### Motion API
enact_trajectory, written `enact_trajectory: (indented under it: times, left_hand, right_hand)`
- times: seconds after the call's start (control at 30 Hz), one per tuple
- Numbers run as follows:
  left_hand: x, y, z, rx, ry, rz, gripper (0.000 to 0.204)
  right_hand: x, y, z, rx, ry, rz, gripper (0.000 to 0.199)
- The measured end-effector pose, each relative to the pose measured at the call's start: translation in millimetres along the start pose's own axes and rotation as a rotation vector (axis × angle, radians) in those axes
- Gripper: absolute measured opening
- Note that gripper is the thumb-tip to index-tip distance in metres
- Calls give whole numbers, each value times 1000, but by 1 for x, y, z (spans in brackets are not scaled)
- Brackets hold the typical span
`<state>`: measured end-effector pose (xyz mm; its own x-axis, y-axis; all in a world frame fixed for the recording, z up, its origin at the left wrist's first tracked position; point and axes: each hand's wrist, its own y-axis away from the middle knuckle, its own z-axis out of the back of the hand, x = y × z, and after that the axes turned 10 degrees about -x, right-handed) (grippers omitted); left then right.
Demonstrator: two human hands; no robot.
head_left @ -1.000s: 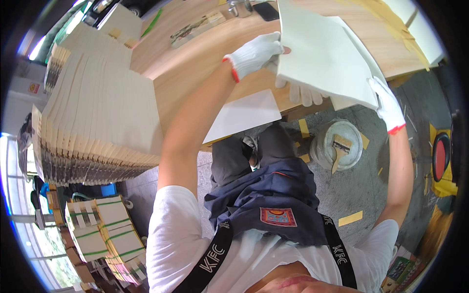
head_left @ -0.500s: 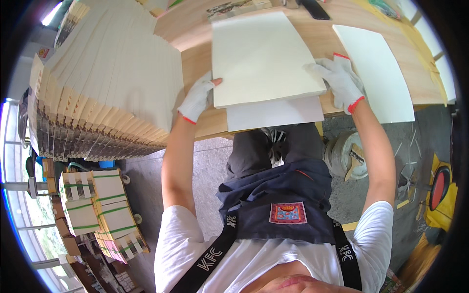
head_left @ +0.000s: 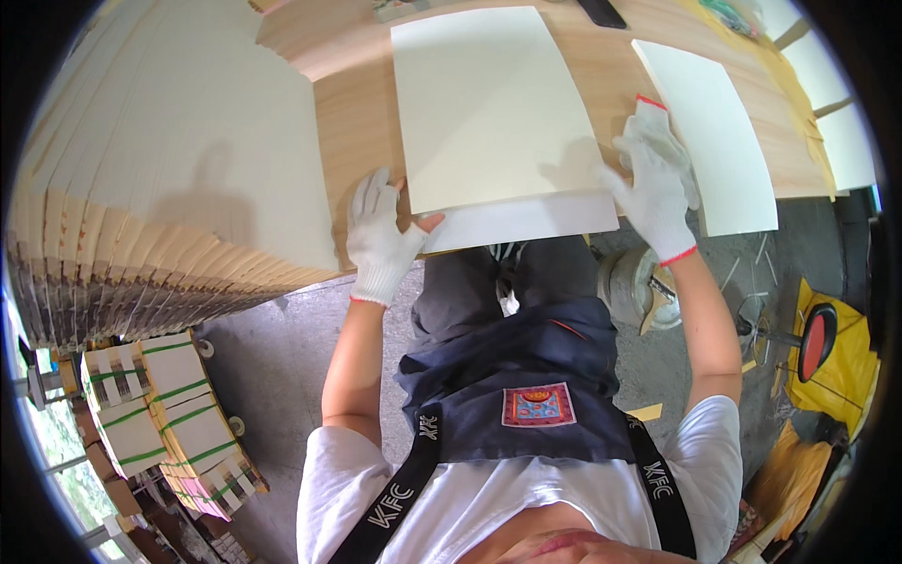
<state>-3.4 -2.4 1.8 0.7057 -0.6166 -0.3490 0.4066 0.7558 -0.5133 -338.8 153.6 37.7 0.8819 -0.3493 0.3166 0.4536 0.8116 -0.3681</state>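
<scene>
A strip of bare wood on the table (head_left: 357,113) runs between the tall layered stack (head_left: 178,132) at the left and the large cream sheet (head_left: 489,108) in the centre, but the left hand (head_left: 383,233) fills its lower end. Right of centre, another lane lies between that sheet and the narrow white stack (head_left: 719,146); a loose glove (head_left: 660,124) and the right hand (head_left: 653,195) crowd its lower part, while a phone (head_left: 601,12) sits at its upper end. Beyond the narrow stack, wood shows toward the upper right.
</scene>
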Motion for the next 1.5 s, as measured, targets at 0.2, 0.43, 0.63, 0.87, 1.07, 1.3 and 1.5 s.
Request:
enact_trajectory:
  times: [0.2,0.43,0.63,0.87,1.07,1.3,1.5]
  left_hand:
    - [0,0,5,109,5,-67,65]
    - [1,-5,6,183,-28,-85,65]
    - [3,-9,9,199,-13,-133,66]
    - [1,-11,10,212,16,-137,68]
    - [0,-12,10,277,-40,-96,71]
    - [12,-31,-2,232,115,20,61]
    - [-4,-88,-30,218,-145,163,55]
  right_hand:
    - [-3,31,-23,42,48,81,81]
    - [-2,30,-30,17,54,42,85]
    - [-7,33,-30,14,21,87,84]
    - [-11,32,-32,-7,20,96,86]
    - [-5,29,-28,33,15,71,88]
    - [-8,29,-26,11,-16,46,86]
    - [6,9,-14,114,-2,35,86]
